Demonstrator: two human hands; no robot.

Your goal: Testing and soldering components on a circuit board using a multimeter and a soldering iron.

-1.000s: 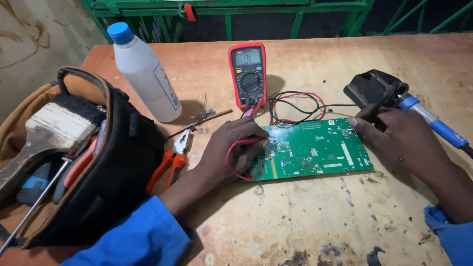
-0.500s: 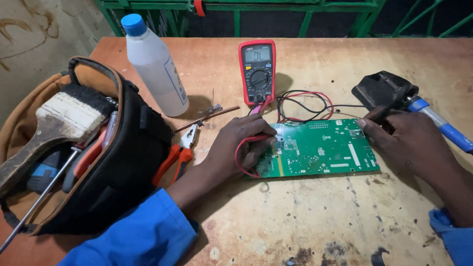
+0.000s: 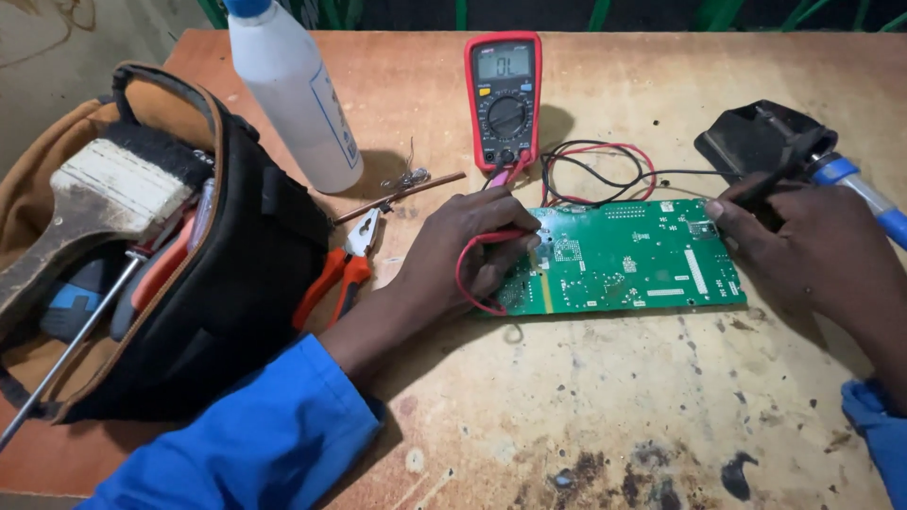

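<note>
At the centre of the frame a green circuit board (image 3: 624, 257) lies flat on the worn wooden tabletop (image 3: 586, 416); the left hand (image 3: 463, 250) rests at the board's left edge, its fingers closed around a red probe (image 3: 505, 236) whose tip meets the board near its upper left corner; the red lead loops down under the hand. At the right of the frame the right hand (image 3: 812, 250) is closed on a black probe (image 3: 770, 184), its tip at the board's upper right corner. Both leads run up to a red multimeter (image 3: 504, 99) standing just above the board, its screen lit and its dial turned off the top position.

The step in hand looks like a reading taken between two points of the board, both probes set down and held; the next move would call for steady tips and a glance at the meter, then a shift of one probe to another point without letting it slip across neighbouring contacts.

Around this: a white plastic bottle (image 3: 293, 94) at upper left; orange-handled pliers (image 3: 340, 274) beside a black tool bag (image 3: 170, 264) holding a paintbrush (image 3: 104, 198); a soldering iron with a blue handle (image 3: 864, 194) on a black stand (image 3: 751, 137) at upper right.
</note>
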